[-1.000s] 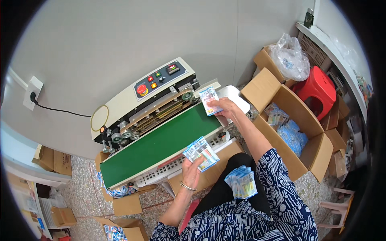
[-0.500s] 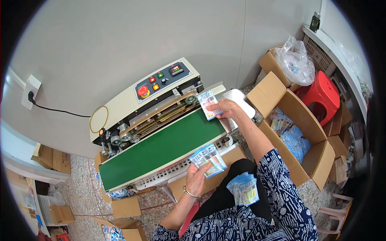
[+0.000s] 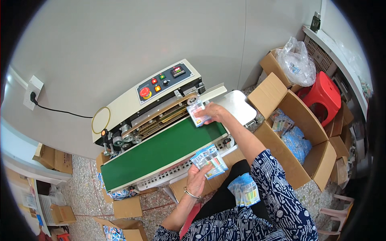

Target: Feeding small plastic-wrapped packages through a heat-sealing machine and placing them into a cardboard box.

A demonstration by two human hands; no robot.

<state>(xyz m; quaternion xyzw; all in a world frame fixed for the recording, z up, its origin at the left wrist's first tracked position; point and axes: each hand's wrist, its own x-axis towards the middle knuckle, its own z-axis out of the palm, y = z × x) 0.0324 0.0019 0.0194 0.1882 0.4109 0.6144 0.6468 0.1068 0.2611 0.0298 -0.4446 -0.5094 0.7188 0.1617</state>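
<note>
A clear plastic packet point(image 3: 195, 113) with a pale printed front is in my right hand point(image 3: 214, 113), pinched by its right side. It is at the right end of the green conveyor belt point(image 3: 161, 152), against the sealing band of the bag sealing machine point(image 3: 140, 106). My left hand point(image 3: 196, 179) grips a fanned stack of packets point(image 3: 210, 160) with blue-edged tops, just off the belt's near edge. On my lap lies another fanned bundle of packets point(image 3: 246, 190). The machine's buttons and display are lit.
To the right an open carton point(image 3: 309, 140) holds many blue packets. Beyond it are a red stool point(image 3: 323, 96) and a clear plastic bag point(image 3: 296, 64). A white tray point(image 3: 235, 105) adjoins the belt's right end. At lower left, a box point(image 3: 130, 229) contains packets. A black cord point(image 3: 60, 113) runs to the wall.
My right hand has moved left and slightly down with its packet, bringing it to the sealing band. The left hand and its stack stay almost in place.
</note>
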